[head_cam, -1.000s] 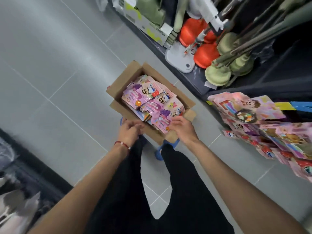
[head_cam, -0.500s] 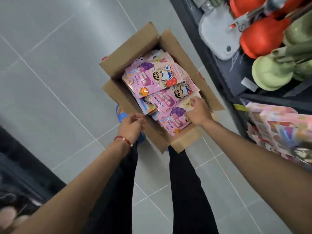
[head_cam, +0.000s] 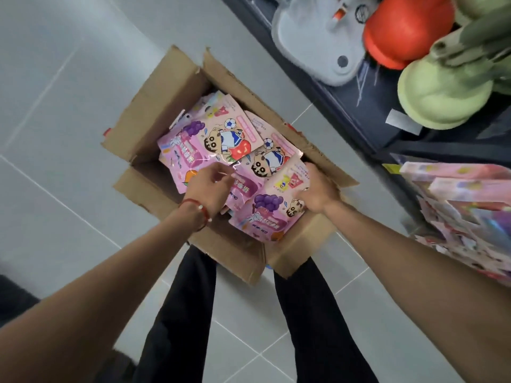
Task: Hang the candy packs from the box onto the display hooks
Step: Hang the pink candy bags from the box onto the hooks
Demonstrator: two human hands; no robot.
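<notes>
An open cardboard box [head_cam: 163, 106] stands on the floor in front of my legs, filled with several pink candy packs [head_cam: 221, 139] printed with a cartoon boy, grapes and a football. My left hand [head_cam: 210, 186], with a red bracelet at the wrist, reaches into the box with curled fingers over the middle packs; whether it holds one I cannot tell. My right hand [head_cam: 318, 192] grips the right edge of the nearest pack [head_cam: 265, 214]. More pink packs hang on the display [head_cam: 464, 205] at the right.
A dark shelf unit [head_cam: 373, 106] runs along the right, holding a red plunger [head_cam: 401, 31], green plungers [head_cam: 442, 89] and a grey mop head [head_cam: 312, 45]. Grey tiled floor [head_cam: 55, 106] spreads to the left. My black trouser legs [head_cam: 312, 327] stand below the box.
My left hand has left the box's near-left edge and moved in over the packs. My right hand has slid onto the nearest pack's right edge. The camera has come closer to the box.
</notes>
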